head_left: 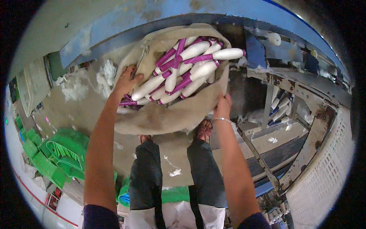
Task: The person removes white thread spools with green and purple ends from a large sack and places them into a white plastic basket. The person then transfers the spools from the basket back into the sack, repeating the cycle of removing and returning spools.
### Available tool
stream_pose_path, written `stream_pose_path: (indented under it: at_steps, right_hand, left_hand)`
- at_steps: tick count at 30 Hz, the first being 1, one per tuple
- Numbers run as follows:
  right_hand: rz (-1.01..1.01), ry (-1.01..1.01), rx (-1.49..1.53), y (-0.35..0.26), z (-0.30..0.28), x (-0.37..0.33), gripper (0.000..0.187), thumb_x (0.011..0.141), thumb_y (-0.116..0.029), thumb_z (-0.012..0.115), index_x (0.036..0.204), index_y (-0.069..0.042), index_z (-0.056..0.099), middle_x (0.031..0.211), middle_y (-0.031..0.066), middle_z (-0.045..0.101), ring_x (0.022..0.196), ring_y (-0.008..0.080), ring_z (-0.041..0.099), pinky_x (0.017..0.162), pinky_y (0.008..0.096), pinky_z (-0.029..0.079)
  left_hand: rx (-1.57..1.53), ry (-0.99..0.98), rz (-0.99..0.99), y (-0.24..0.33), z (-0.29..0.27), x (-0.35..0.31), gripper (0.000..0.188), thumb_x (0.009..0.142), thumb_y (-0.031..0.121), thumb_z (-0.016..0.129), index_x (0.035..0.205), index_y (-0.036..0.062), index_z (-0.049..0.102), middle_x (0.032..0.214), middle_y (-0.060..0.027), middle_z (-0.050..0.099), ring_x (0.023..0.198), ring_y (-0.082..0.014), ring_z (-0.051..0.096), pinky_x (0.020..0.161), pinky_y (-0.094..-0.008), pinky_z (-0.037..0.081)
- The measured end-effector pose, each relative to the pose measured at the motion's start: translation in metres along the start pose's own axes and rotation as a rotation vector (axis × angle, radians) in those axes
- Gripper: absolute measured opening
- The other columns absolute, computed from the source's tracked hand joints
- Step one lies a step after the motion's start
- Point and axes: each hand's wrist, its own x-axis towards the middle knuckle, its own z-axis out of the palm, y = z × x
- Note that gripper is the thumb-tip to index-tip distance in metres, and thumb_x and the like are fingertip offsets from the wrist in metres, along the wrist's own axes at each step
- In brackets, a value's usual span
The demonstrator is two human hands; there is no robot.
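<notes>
A large beige cloth sack [164, 119] stands on the floor in front of my feet, its mouth spread wide. Inside lies a jumbled heap of yarn bobbins [195, 49], white thread wound on purple tubes. One bobbin [228, 53] pokes out over the sack's right rim. My left hand [127, 81] is closed on the left rim, its thumb over the cloth beside the bobbins. At the lower right side, my right hand [223, 105] pinches the sack's cloth; its fingertips are partly hidden.
Blue machine framing [152, 28] runs along the far side. A rusty metal frame [305, 126] stands at right, near a white perforated crate [322, 168]. Blue-tipped bobbins [280, 108] lie behind that frame. Green plastic baskets [70, 147] sit at left. White fluff [106, 78] litters the floor.
</notes>
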Motion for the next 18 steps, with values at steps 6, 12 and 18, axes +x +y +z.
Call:
stream_pose_path:
  at_steps: [6, 12, 18]
  right_hand:
    - [-0.043, 0.198, 0.335, 0.0, -0.019, -0.047, 0.042, 0.096, -0.028, 0.047, 0.12, 0.005, 0.054, 0.123, 0.016, 0.054, 0.105, 0.0245, 0.053, 0.089, 0.0343, 0.043]
    - [0.015, 0.133, -0.036, 0.004, -0.064, -0.114, 0.046, 0.095, -0.036, 0.051, 0.117, 0.004, 0.057, 0.114, 0.0147, 0.059, 0.101, 0.0214, 0.055, 0.086, 0.0339, 0.044]
    - [0.186, -0.073, 0.11, -0.003, -0.117, -0.229, 0.04, 0.088, -0.026, 0.065, 0.115, 0.004, 0.057, 0.106, 0.0059, 0.062, 0.092, 0.0137, 0.056, 0.08, 0.0286, 0.046]
  left_hand:
    - [-0.006, -0.221, -0.215, 0.033, 0.003, -0.025, 0.056, 0.071, 0.029, 0.075, 0.118, 0.0051, 0.059, 0.11, -0.0168, 0.066, 0.103, -0.0312, 0.062, 0.089, -0.0371, 0.046]
    - [-0.615, -0.182, -0.204, 0.082, -0.062, -0.143, 0.039, 0.078, 0.016, 0.07, 0.11, -0.0032, 0.059, 0.098, -0.0082, 0.066, 0.087, -0.0166, 0.061, 0.077, -0.0317, 0.048]
    - [-0.314, -0.262, -0.312, 0.153, -0.169, -0.252, 0.033, 0.079, 0.013, 0.069, 0.108, 0.0, 0.061, 0.098, -0.0074, 0.065, 0.088, -0.016, 0.06, 0.076, -0.032, 0.048]
